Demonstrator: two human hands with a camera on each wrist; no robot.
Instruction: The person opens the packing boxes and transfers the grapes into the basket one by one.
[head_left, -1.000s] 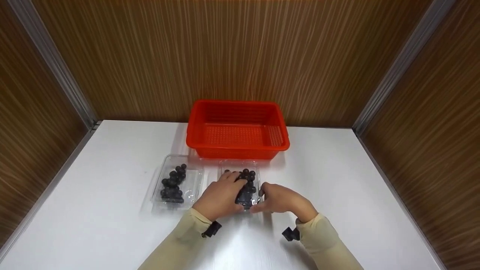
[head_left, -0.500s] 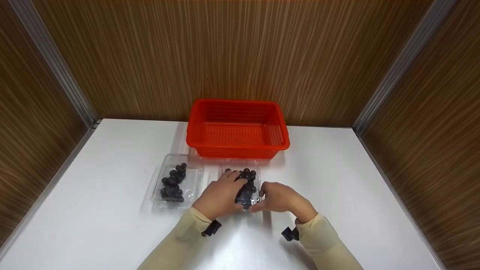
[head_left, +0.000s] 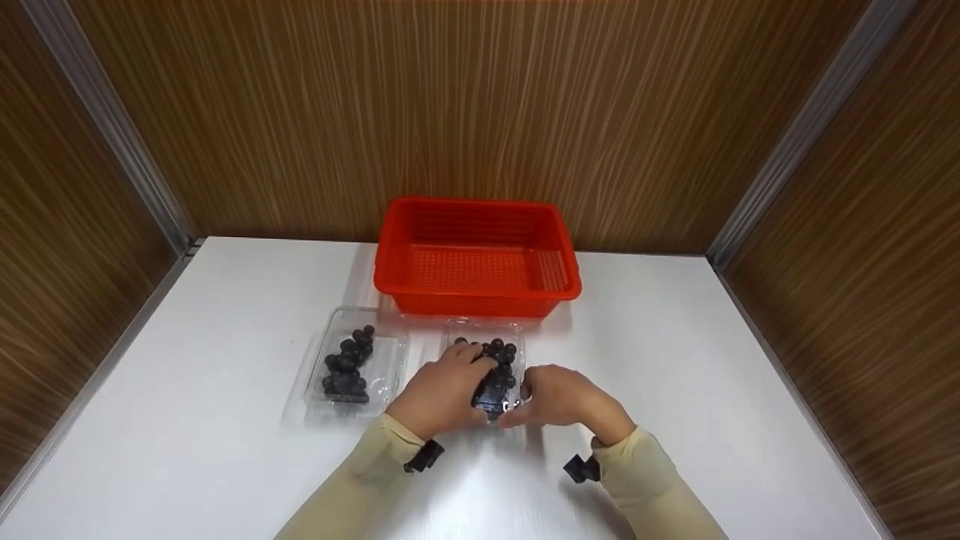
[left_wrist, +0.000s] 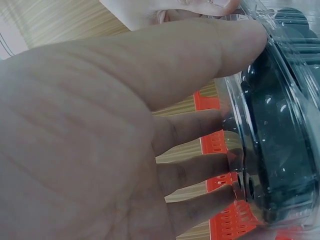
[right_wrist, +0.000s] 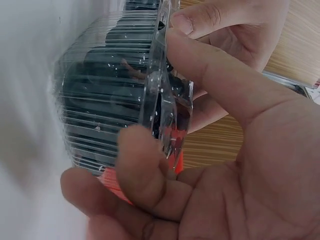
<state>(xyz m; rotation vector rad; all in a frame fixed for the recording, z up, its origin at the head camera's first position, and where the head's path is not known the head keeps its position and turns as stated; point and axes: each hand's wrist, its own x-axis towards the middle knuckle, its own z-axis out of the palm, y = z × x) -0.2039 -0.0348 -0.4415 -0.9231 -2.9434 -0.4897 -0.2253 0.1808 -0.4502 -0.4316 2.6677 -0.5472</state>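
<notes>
A clear plastic fruit box [head_left: 484, 324] with dark grapes [head_left: 504, 356] inside sits on the white table in front of a red basket. My left hand [head_left: 442, 390] lies over its left part. In the left wrist view the thumb and spread, nearly straight fingers [left_wrist: 190, 170] press the box's clear top [left_wrist: 235, 100]. At the near right corner, my right hand [head_left: 562, 395] holds the box's edge. The right wrist view shows its thumb at the rim and its fingers curled by the ribbed side [right_wrist: 110, 75]. The left hand covers some of the grapes.
Left of the hands stands another clear plastic box [head_left: 322, 337] with dark grapes [head_left: 349, 367] inside. The red basket [head_left: 484, 304] with perforated walls is behind both boxes, near the wood-grain back panel [head_left: 480, 97]. Wood-grain side panels flank the white table [head_left: 652, 322].
The box under my hands has shifted very slightly to the right. Both hands stay almost where they were, and the other box and basket keep their places.
</notes>
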